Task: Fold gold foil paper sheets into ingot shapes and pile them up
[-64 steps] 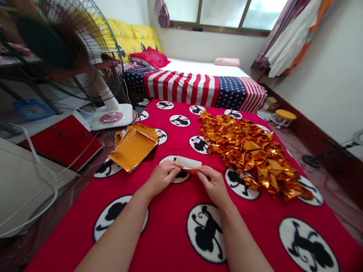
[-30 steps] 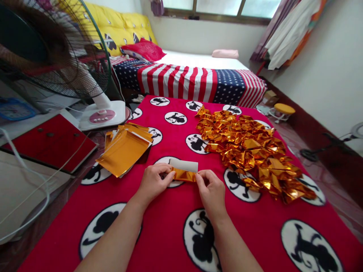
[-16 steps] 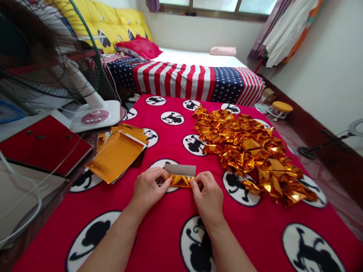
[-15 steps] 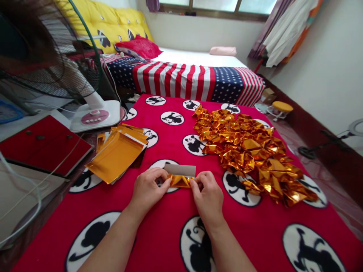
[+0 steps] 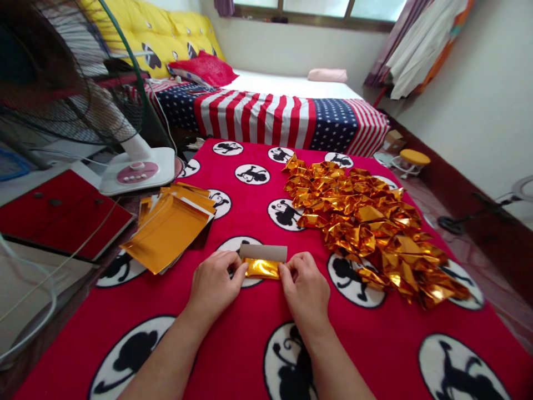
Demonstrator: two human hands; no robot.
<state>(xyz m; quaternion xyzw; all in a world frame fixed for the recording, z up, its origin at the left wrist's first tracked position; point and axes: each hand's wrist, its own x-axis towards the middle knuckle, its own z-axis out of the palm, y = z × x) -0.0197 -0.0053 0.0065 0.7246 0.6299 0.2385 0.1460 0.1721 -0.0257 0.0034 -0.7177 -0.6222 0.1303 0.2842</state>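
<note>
A strip of gold foil paper (image 5: 262, 269), partly folded, lies on the red cloth (image 5: 233, 350) in front of me, with a grey band along its far side. My left hand (image 5: 219, 278) pinches its left end between thumb and fingers. At the right end my right hand (image 5: 306, 280) pinches it the same way, its other fingers curled. To the left sits a stack of flat gold foil sheets (image 5: 169, 225). On the right is a large pile of folded gold foil pieces (image 5: 366, 219).
A fan (image 5: 139, 166) on a white base stands at the left, near a red board (image 5: 62, 214) and loose white cables (image 5: 54, 294). Beyond the cloth is a bed (image 5: 258, 116) with a striped cover. A yellow stool (image 5: 414, 157) stands at the right.
The foil strip's near part now looks flatter and smoother, where it was creased in the middle. My left hand has shifted slightly left; both hands still pinch the ends.
</note>
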